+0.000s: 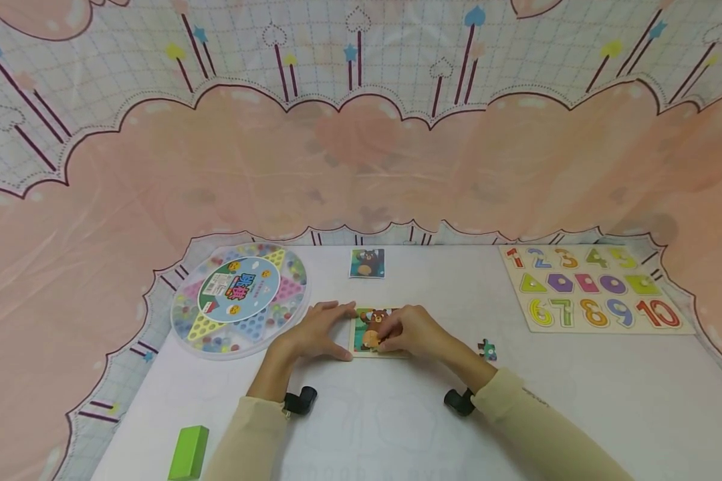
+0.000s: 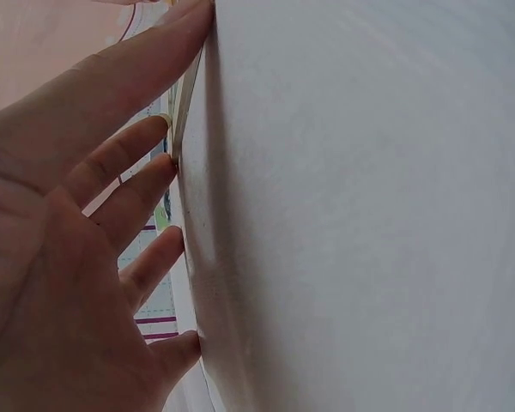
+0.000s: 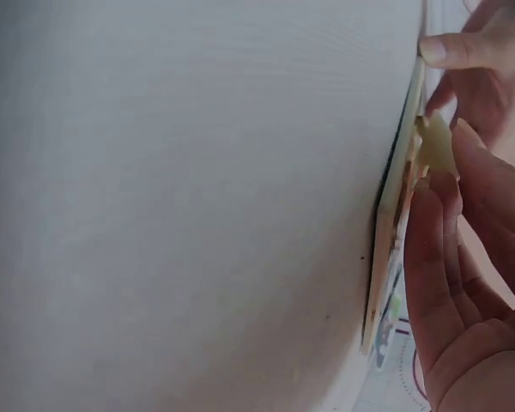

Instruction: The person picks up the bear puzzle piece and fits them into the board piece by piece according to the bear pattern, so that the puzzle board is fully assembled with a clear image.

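Note:
A small wooden jigsaw board (image 1: 361, 355) with a brown bear picture lies flat on the white table in the head view. My left hand (image 1: 320, 332) rests along its left side, thumb at the near corner and index finger at the far one. In the left wrist view, the fingers of the left hand (image 2: 94, 215) are spread and mostly straight. My right hand (image 1: 418, 332) is over the board's right half, covering part of the picture. Between its thumb and fingers it pinches a puzzle piece (image 3: 436, 146), tilted at the board's surface in the right wrist view.
Right of the board lies a loose green puzzle piece (image 1: 487, 349). A bear picture card (image 1: 367, 263) is behind the board. A round Chinese checkers set (image 1: 238, 300) lies left, a number and shape board (image 1: 595, 290) right, and a green block (image 1: 188, 452) near left.

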Demonstrator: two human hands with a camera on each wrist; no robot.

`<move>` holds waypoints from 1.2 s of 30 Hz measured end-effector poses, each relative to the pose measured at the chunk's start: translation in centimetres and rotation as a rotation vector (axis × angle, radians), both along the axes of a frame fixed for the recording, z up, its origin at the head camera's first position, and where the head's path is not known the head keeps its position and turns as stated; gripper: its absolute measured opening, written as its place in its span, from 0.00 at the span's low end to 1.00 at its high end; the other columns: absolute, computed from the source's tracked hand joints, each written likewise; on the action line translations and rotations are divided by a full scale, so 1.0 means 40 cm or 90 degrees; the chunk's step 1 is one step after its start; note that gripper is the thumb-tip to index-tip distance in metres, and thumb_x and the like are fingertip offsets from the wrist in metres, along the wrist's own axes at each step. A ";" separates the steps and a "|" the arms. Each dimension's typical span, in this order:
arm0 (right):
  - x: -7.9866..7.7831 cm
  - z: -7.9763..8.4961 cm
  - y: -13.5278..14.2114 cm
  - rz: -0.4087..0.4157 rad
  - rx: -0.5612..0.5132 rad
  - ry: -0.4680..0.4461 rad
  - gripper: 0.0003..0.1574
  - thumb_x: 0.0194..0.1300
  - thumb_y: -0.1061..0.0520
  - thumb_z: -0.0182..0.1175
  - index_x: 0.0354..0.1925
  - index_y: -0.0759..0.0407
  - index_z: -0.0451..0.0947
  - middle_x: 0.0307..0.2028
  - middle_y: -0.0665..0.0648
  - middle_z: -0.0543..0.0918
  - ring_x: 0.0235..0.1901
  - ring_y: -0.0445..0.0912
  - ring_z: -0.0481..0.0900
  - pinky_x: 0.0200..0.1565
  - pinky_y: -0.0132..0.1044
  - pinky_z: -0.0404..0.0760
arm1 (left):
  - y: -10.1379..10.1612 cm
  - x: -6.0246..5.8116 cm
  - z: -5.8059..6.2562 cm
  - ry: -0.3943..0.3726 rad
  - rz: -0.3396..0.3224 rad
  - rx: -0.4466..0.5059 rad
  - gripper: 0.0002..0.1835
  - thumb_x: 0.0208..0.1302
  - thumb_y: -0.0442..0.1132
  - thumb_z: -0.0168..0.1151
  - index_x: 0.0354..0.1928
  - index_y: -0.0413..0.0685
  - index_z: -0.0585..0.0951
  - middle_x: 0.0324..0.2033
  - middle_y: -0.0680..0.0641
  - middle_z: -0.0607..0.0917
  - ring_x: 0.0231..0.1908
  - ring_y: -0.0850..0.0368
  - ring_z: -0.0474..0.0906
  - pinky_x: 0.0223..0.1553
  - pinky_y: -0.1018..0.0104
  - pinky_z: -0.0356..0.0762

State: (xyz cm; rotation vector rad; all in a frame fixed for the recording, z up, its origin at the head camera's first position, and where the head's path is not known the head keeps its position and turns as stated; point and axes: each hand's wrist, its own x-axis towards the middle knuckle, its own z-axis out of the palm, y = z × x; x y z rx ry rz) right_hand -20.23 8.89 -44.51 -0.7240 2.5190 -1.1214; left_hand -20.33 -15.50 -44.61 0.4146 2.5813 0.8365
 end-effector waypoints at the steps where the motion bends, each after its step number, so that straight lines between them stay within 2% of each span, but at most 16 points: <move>1: 0.000 -0.001 -0.001 -0.005 0.005 -0.001 0.08 0.55 0.57 0.77 0.35 0.57 0.91 0.37 0.53 0.90 0.33 0.36 0.77 0.35 0.25 0.77 | 0.000 0.000 0.000 0.000 0.000 0.000 0.44 0.49 0.46 0.82 0.70 0.58 0.75 0.77 0.50 0.66 0.81 0.41 0.50 0.77 0.33 0.52; 12: 0.000 -0.003 -0.013 -0.036 0.049 0.021 0.10 0.50 0.52 0.80 0.33 0.53 0.91 0.35 0.48 0.91 0.35 0.38 0.77 0.39 0.29 0.75 | 0.001 0.001 0.008 -0.001 -0.003 0.010 0.42 0.49 0.44 0.82 0.69 0.58 0.76 0.79 0.53 0.65 0.81 0.41 0.49 0.77 0.32 0.51; 19: 0.000 -0.007 -0.016 -0.042 0.072 0.020 0.12 0.49 0.53 0.80 0.33 0.53 0.91 0.34 0.48 0.91 0.40 0.39 0.80 0.49 0.39 0.80 | 0.002 0.001 0.009 0.002 -0.006 0.007 0.42 0.48 0.44 0.82 0.69 0.57 0.76 0.78 0.52 0.65 0.81 0.41 0.50 0.77 0.32 0.51; 29: -0.005 -0.009 -0.019 -0.045 0.108 0.025 0.10 0.50 0.53 0.80 0.31 0.50 0.89 0.34 0.46 0.88 0.39 0.39 0.78 0.48 0.40 0.79 | 0.002 -0.001 0.010 0.001 -0.006 0.003 0.42 0.49 0.44 0.82 0.68 0.57 0.76 0.78 0.53 0.65 0.81 0.41 0.50 0.77 0.32 0.51; 36: -0.007 -0.015 -0.020 -0.044 0.106 0.005 0.09 0.51 0.53 0.80 0.30 0.49 0.88 0.35 0.46 0.87 0.39 0.39 0.77 0.50 0.41 0.78 | -0.001 0.001 0.005 -0.002 -0.003 0.004 0.42 0.49 0.45 0.82 0.68 0.58 0.76 0.78 0.52 0.65 0.80 0.40 0.50 0.77 0.32 0.51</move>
